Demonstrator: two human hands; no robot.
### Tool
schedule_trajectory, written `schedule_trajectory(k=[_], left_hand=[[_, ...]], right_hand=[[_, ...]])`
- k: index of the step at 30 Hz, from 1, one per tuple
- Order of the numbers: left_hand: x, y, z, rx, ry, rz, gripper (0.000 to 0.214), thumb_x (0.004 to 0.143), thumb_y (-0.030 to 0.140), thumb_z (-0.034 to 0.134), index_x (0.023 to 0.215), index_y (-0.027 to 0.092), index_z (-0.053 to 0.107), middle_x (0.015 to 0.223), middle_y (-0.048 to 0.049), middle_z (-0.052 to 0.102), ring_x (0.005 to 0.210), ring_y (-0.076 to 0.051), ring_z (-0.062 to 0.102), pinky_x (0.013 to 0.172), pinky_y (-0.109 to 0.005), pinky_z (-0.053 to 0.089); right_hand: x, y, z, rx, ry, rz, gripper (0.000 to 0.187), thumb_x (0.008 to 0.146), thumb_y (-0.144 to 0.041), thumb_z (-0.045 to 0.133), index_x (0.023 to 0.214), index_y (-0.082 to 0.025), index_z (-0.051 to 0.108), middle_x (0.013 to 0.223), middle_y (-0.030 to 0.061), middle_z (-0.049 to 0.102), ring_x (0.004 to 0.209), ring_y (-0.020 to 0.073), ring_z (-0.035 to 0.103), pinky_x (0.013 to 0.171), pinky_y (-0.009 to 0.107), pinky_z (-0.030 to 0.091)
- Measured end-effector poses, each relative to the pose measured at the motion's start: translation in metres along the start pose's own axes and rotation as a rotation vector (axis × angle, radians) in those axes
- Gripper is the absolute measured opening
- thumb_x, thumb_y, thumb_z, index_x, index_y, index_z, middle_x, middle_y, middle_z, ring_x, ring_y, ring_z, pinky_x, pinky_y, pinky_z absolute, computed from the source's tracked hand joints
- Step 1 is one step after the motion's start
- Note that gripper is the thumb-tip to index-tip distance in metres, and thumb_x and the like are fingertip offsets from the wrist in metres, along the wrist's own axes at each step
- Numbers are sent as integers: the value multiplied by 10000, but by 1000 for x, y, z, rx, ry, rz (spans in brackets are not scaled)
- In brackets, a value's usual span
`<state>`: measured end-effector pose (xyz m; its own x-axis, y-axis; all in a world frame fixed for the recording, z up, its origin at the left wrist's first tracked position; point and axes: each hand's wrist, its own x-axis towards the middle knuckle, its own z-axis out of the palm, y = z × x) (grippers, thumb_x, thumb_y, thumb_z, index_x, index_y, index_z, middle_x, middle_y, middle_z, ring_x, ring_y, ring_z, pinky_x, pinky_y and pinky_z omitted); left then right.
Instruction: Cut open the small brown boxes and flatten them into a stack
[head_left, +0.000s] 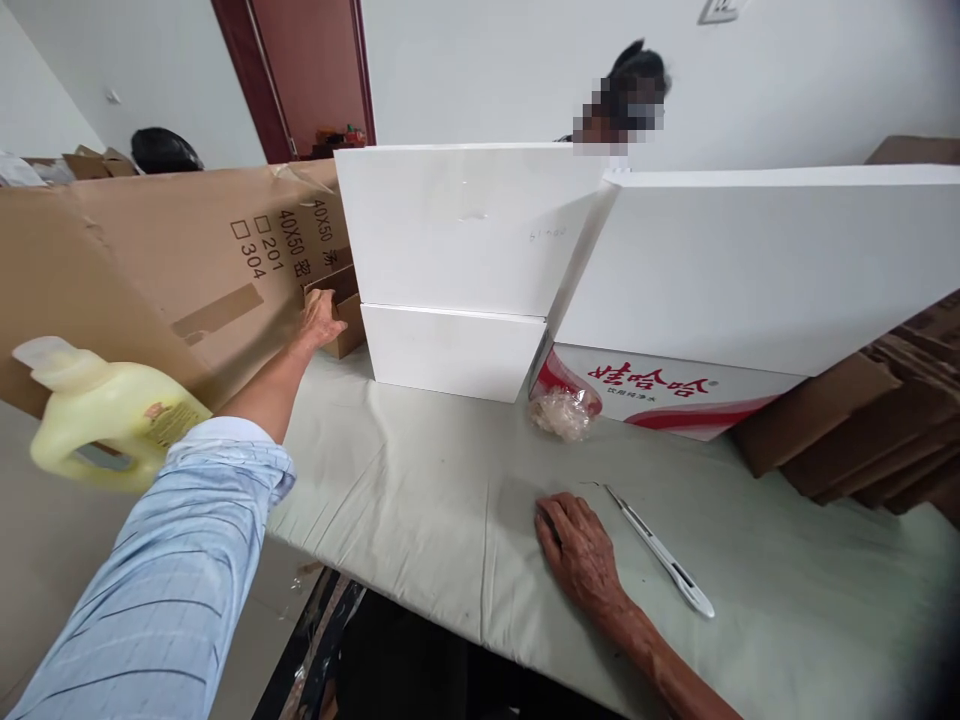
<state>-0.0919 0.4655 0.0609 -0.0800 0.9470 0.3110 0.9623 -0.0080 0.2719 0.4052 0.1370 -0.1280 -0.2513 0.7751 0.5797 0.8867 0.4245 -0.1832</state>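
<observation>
My left hand (322,318) is stretched out to a small open brown cardboard box (346,338) at the back left of the table. Its thumb and fingers are apart at the box's near side; the fingertips are partly hidden. My right hand (577,550) lies palm down on the pale green tablecloth (420,470), fingers loosely bent, holding nothing. Just right of it lies a white craft knife (660,555) with its thin blade pointing away from me. Beyond that hand sits a crumpled clear plastic bundle (562,413).
White boxes (457,350) stand across the table, beside a red-and-white printed carton (667,390). Flattened brown cardboard (862,440) leans at the right. A large brown carton (202,260) and a yellow jug (120,400) are at the left. Another person's head (626,100) shows behind the boxes.
</observation>
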Motion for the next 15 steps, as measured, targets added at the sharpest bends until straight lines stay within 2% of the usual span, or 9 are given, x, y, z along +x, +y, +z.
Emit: schedule_trajectory(k=[2,4,6,8,11,15], left_hand=[[-5,2,3,27,-14,-1,713,904,314,804,1542,157,527,1640,-228,456,1457,-439,549,1189,-556,478],[-14,2,3,53,-32,2,516,941,325,791,1407,156,645,1568,-210,535,1362,-409,623,1142,-570,520],[-26,2,0,74,-40,4,395,1002,366,754,1336,165,685,1469,-165,626,1276,-339,671,1084,-545,572],[-38,2,-7,89,-27,-1,386,1035,406,730,1345,181,677,1394,-122,677,1215,-288,693,1030,-510,610],[-61,2,-27,99,24,-8,345,1040,409,722,1292,175,693,1333,-110,696,1154,-265,703,992,-480,615],[-112,-3,-66,79,113,10,204,1010,306,640,958,163,776,1209,-133,698,1058,-293,690,952,-443,567]], right_hand=[[1,-2,-1,6,-8,11,234,1114,-268,477,1092,-232,707,1007,112,705,917,279,629,865,413,510],[1,-2,-1,-2,-13,20,252,1117,-268,462,1070,-236,707,997,112,701,910,277,625,848,408,505],[2,-2,0,-15,-9,20,265,1116,-263,452,1051,-237,708,986,112,699,901,274,622,835,404,498],[2,-1,1,-25,0,12,270,1110,-257,451,1036,-235,709,964,109,695,889,271,617,831,403,491],[3,1,4,-38,17,2,272,1103,-253,454,1008,-233,708,936,101,686,875,267,604,827,398,476],[4,1,8,-45,39,-7,273,1098,-248,461,970,-229,701,928,97,674,878,262,598,840,382,461]])
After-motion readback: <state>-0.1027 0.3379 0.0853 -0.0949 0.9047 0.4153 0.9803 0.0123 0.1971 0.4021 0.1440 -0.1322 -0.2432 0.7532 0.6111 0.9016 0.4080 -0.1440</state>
